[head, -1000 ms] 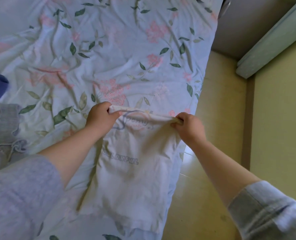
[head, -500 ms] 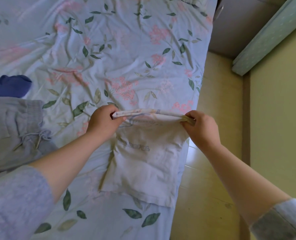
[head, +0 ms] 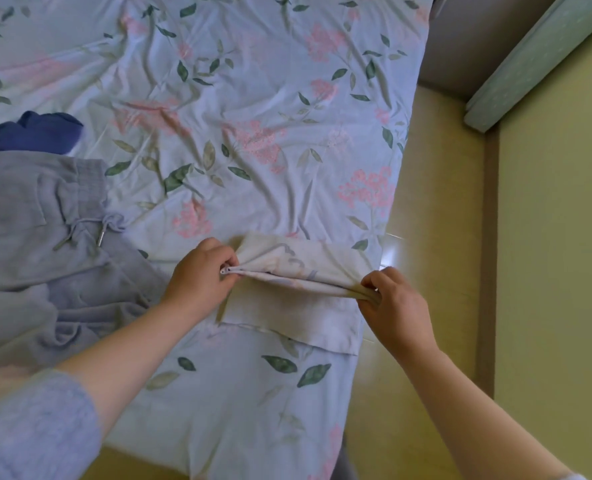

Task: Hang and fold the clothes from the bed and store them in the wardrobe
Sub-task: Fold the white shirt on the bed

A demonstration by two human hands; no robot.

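Standing at the bed's near corner, I look down on a wrinkled pale blue sheet (head: 253,98) printed with pink blossoms and green leaves. A yellowish floor (head: 547,271) runs along my right, and a pale green panel (head: 537,57) slants across the top right. The white T-shirt (head: 298,317) lies by the bed's right edge, partly folded, its long fold line running left to right and dipping slightly toward the right. My left hand (head: 201,278) pinches the left end of that fold and my right hand (head: 396,306) the right end, fingers (head: 374,282) curled tight on the cloth. Curly pale print shows on the turned layer, but I cannot read it. Grey drawstring trousers (head: 45,220) and a dark blue garment (head: 35,131) lie to the left.
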